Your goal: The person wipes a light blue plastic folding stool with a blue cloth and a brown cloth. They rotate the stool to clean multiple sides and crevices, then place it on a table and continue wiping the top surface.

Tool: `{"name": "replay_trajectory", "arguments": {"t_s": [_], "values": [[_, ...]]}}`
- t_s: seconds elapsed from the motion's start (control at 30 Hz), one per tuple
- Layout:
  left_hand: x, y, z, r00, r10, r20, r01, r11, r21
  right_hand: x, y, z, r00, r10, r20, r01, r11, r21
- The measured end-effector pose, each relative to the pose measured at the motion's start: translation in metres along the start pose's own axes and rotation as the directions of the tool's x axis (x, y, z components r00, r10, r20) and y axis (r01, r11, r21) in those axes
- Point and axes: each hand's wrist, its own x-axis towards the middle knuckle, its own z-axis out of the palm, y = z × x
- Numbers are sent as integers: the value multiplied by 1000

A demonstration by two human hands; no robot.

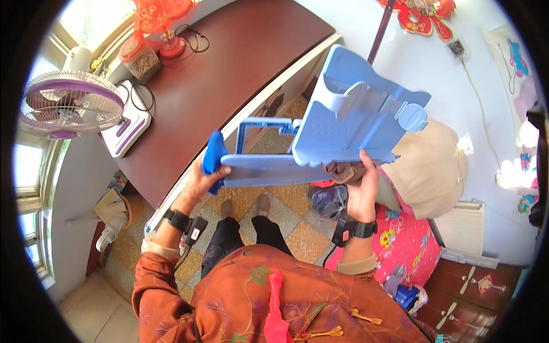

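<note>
Raised before me is a light blue plastic folding seat [349, 123], with a wide panel, a round knob, a curved rest and an open leg frame. My left hand [200, 178] is closed on the left end of its lower panel. A darker blue, cloth-like piece [214, 157] lies over that end, between the hand and the plastic. My right hand [363, 186] is closed around a crumpled brown cloth [345, 171], pressing it to the lower right edge of the seat. The fingers behind the plastic are partly hidden.
A dark red-brown table [229, 57] runs along the left, bearing a red lamp [171, 43], a jar [140, 62] and a white device [128, 117]. A fan [71, 106] stands far left. To the right are a beige covered object [432, 166] and a pink patterned cloth [400, 240].
</note>
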Motion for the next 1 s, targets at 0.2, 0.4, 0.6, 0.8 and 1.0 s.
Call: {"name": "replay_trajectory", "arguments": {"t_s": [0.2,0.4,0.6,0.8,1.0], "values": [[-27,25,27,995,57,-87,-58,998,-16,27,-41,26,999,-37,27,40,995,-87],[-43,41,47,970,138,-199,-146,989,-25,54,-71,62,987,-77,141,93,989,-112],[-36,35,50,952,133,-276,-156,986,-66,66,-85,115,965,-79,250,145,955,-258],[-2,49,24,908,260,-328,-288,957,-39,93,-95,179,917,-167,362,322,845,-426],[38,78,-8,909,241,-339,-302,944,-137,130,-115,239,722,-250,645,597,697,-398]]}}
